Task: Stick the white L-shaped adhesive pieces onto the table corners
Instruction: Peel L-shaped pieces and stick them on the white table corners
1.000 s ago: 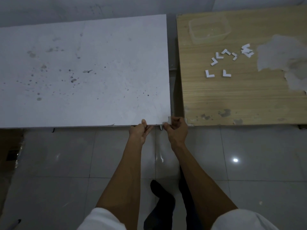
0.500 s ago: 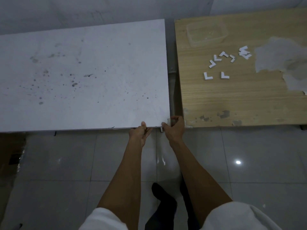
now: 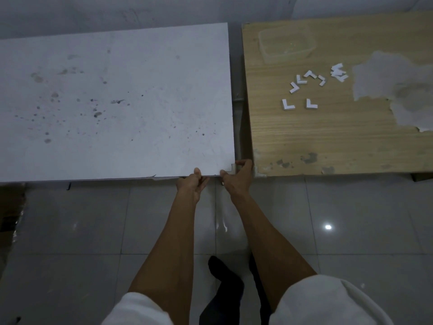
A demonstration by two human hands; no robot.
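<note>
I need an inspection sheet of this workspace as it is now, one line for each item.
Surface: white table, stained; wooden table beside it, veneer partly peeled.
Job's things: corner piece at the white table's near right corner; loose L-shaped pieces on the wooden table.
Clutter: clear plastic container on the wooden table.
Hands: left hand grips the white table's near edge; right hand pinches the corner piece.
Cables: nothing seen.
Surroundings: tiled floor, grey wall.
</note>
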